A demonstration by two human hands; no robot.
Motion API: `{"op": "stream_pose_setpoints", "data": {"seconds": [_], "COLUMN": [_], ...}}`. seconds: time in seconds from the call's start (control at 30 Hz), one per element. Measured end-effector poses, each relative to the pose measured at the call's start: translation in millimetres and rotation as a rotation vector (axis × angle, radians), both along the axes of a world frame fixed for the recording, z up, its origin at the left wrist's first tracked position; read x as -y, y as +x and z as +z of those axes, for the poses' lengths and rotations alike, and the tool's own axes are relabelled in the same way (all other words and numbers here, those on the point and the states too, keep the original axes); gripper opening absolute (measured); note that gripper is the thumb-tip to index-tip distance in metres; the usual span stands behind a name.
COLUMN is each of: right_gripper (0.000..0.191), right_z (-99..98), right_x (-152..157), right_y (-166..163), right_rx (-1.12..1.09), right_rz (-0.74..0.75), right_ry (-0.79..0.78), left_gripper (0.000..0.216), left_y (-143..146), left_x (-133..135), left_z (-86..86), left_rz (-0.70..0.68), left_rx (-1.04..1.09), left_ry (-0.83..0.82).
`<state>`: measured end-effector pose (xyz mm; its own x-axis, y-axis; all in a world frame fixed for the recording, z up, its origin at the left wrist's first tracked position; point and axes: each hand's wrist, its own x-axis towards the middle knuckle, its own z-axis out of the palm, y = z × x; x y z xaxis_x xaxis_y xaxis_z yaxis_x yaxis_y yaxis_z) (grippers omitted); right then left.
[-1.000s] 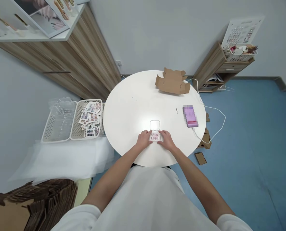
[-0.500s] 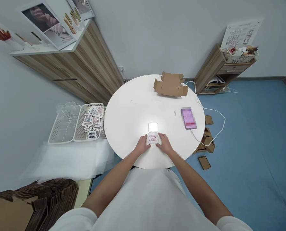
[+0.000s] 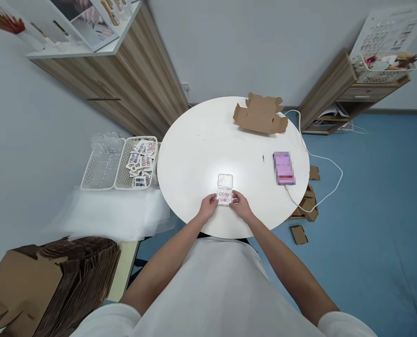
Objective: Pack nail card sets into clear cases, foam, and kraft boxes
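A small clear plastic case (image 3: 224,197) is near the front of the white round table (image 3: 190,164), its lid (image 3: 225,181) swung open on the far side. Inside lies a card with two rows of pinkish press-on nails. My left hand (image 3: 208,207) grips the case's left edge with thumb and curled fingers. Along the right edge, my right hand (image 3: 242,206) pinches the case in the same way. Whether the case is lifted off the tabletop I cannot tell.
An unfolded cardboard box (image 3: 261,114) and a purple, pixelated phone-like device (image 3: 284,168) with a white cable lie on the table. At left stand a basket of nail cards (image 3: 123,168) and a basket of clear cases (image 3: 99,173). Flattened cardboard (image 3: 36,281) is stacked lower left.
My fingers have closed in on both sides of the case, and the case with its lid looks slightly tilted. The whole view has shifted a little.
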<state>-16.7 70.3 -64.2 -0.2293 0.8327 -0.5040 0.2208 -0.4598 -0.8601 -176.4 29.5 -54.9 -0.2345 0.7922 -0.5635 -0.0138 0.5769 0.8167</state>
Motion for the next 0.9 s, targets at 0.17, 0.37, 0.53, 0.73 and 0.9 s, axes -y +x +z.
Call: {"op": "stream_pose_setpoints", "data": {"seconds": [0.17, 0.37, 0.53, 0.73, 0.9], "right_gripper": [0.061, 0.051, 0.042, 0.031, 0.035], "right_z": [16.9, 37.4, 57.5, 86.7, 100.1], "right_x": [8, 14, 1, -13, 1], "right_y": [-5, -21, -37, -66, -86], "right_rx": [-0.130, -0.217, -0.305, -0.355, -0.358], "right_rz": [0.026, -0.026, -0.159, -0.071, -0.049], "right_ry": [0.017, 0.062, -0.048, -0.181, -0.081], "left_gripper": [0.028, 0.034, 0.034, 0.033, 0.033], "left_y": [-10, -30, -57, -83, -102], "left_x": [11, 19, 22, 32, 45], "left_z": [15.3, 36.7, 50.3, 63.3, 66.1], "left_rz": [0.099, 0.146, 0.122, 0.039, 0.028], "left_rx": [0.126, 0.434, 0.530, 0.627, 0.702], "left_ry": [-0.002, -0.026, 0.026, 0.041, 0.031]}}
